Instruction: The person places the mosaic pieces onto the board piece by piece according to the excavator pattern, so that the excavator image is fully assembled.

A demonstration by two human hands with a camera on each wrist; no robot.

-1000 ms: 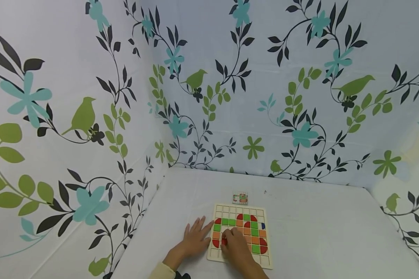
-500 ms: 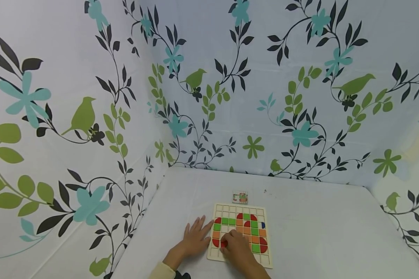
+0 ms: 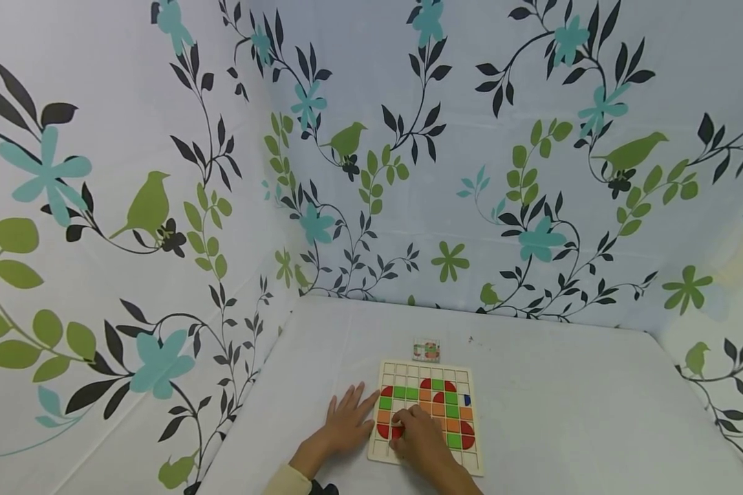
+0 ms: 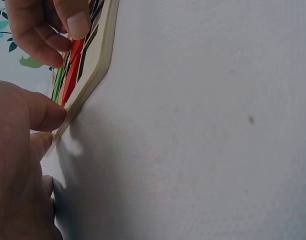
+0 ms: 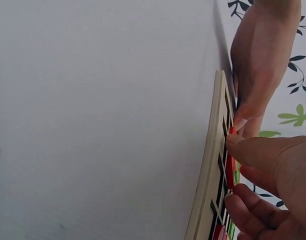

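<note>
A pale wooden grid board [image 3: 380, 450] lies on the white table, its cells partly filled with red rounded, green and orange square tiles. My right hand [image 3: 421, 440] is over its lower middle, thumb and fingers pinching a red rounded tile [image 3: 397, 432] at the board's surface. In the right wrist view the thumb [image 5: 243, 147] lies against a red tile, with the other fingers curled close by. My left hand [image 3: 345, 426] rests spread beside the board, thumb and a fingertip at its left edge, as the left wrist view also shows. The right palm hides some cells.
A small patterned card [image 3: 426, 350] lies just beyond the board's far edge. White cloth covers the table [image 3: 582, 412]. Behind and at the left hang white sheets [image 3: 371, 227] printed with leaves, flowers and birds. A blue-and-white tile [image 3: 466, 399] sits near the board's right edge.
My right hand has shifted slightly toward the lower left and stays at the red tile, which shows a little more. My left hand has not moved.
</note>
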